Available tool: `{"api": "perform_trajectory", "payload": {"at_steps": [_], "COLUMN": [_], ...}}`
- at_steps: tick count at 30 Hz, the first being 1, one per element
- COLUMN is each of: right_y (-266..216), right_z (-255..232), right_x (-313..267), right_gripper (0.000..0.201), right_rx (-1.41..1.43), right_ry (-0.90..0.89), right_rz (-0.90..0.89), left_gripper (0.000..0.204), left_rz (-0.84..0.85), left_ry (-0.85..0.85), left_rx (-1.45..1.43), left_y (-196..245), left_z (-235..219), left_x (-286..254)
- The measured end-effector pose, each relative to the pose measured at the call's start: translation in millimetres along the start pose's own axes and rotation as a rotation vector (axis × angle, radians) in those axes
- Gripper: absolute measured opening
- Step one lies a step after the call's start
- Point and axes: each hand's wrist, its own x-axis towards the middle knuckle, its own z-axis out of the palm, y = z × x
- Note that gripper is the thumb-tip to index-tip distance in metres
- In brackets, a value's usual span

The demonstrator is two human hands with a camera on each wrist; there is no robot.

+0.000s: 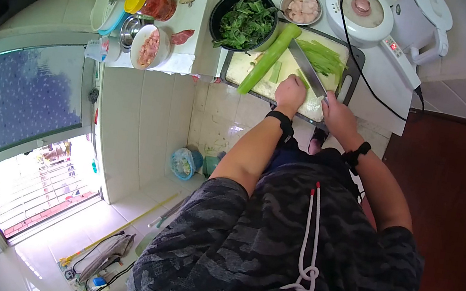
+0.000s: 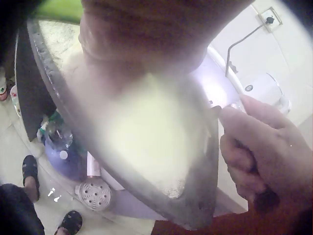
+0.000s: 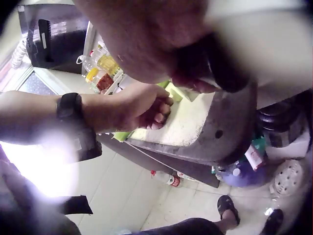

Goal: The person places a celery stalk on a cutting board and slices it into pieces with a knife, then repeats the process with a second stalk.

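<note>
Veg stalk [image 1: 269, 58]: long, peeled, pale green

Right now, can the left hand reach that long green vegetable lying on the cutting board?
Probably yes. The left hand rests on the cutting board right beside the long green vegetable, with nothing between them. The knife lies on its other side.
</note>
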Motion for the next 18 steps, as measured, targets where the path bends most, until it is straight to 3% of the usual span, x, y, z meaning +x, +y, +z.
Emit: {"api": "perform_trajectory", "payload": {"at_steps": [18], "right_y": [1.3], "right_z": [-0.3], "right_x": [-23.6], "right_gripper": [0.022], "right_rx": [-0.002], "right_ry": [-0.074], "right_rz": [-0.003], "left_gripper": [0.031], "left_rz": [0.059], "left_ry": [-0.08], "left_rx": [0.06], "left_y": [5.4], "left_z": [-9.0], "left_x": [3.8]}}
